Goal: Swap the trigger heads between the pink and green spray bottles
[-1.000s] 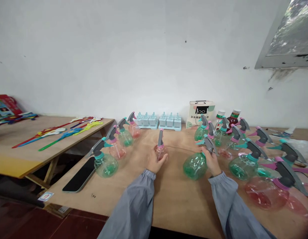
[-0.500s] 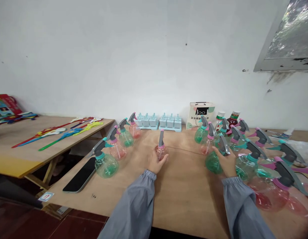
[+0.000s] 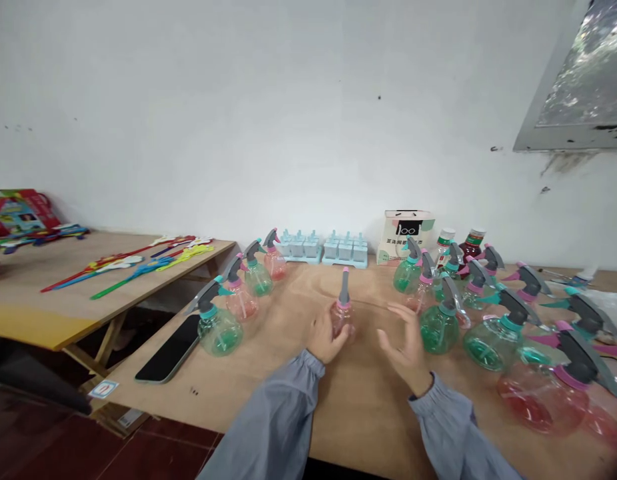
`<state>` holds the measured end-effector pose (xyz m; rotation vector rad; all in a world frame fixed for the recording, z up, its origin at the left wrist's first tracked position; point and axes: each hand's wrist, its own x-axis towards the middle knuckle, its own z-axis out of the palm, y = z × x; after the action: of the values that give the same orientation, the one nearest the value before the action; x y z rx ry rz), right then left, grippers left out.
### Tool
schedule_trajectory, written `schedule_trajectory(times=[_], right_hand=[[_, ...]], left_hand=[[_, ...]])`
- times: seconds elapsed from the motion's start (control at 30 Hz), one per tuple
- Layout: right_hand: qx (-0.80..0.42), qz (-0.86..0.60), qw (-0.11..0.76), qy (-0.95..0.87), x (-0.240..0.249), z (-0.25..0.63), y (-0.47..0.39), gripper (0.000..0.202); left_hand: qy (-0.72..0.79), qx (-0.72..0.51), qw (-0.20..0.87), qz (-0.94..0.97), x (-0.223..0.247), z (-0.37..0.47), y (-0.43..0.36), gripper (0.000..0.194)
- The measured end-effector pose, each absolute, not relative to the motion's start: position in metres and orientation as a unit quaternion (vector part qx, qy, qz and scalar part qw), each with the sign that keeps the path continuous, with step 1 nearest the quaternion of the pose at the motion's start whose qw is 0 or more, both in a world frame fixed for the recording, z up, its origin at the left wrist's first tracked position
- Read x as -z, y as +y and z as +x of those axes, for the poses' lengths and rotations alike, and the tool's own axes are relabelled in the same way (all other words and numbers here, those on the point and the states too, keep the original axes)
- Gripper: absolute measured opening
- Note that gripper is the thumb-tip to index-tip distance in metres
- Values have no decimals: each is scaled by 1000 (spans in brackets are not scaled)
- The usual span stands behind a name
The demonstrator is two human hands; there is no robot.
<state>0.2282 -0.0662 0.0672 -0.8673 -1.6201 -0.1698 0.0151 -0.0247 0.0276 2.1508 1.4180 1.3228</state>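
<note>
My left hand (image 3: 329, 335) is wrapped round the clear body of a pink-collared spray bottle (image 3: 344, 313) that stands upright on the wooden table (image 3: 288, 390). Between that bottle and the group on the right, my right hand (image 3: 402, 350) hovers with its fingers apart and nothing in them. Closest to it on the right is a green spray bottle (image 3: 439, 327) with a grey trigger. Several more pink and green spray bottles crowd behind and beside it, including a large pink spray bottle (image 3: 548, 393) at the near right.
A row of spray bottles (image 3: 219, 327) lines the table's left side, beside a black phone (image 3: 169, 352). At the wall stand light-blue ice-pop moulds (image 3: 346, 250), a paper bag (image 3: 406, 238) and a dark red bottle (image 3: 472, 243). Colourful plastic sticks (image 3: 138, 263) lie on the left table.
My right hand has let go of the green spray bottle and moved left, fingers spread. My left hand still holds the pink-collared bottle. The view has shifted slightly.
</note>
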Motion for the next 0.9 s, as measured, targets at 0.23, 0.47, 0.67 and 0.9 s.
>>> schedule_trajectory(times=[0.23,0.47,0.67,0.9], right_hand=[[-253,-409,544,-688,-65,182,-35,86],[-314,-383,561,-664,-74,194,-36,41],[-423,-385,577,-582,-70,211,-29,19],[-586,-277,595,-476,-96,213,-38,56]], left_hand=[[417,-478,-62,770,-28,19,-44,66],[563,-692,-320,320,-79,-102,-41,60],[786,-554,-89,262,-66,-169,-52,89],[726,-478,-100,485,-59,-109,-46,52]])
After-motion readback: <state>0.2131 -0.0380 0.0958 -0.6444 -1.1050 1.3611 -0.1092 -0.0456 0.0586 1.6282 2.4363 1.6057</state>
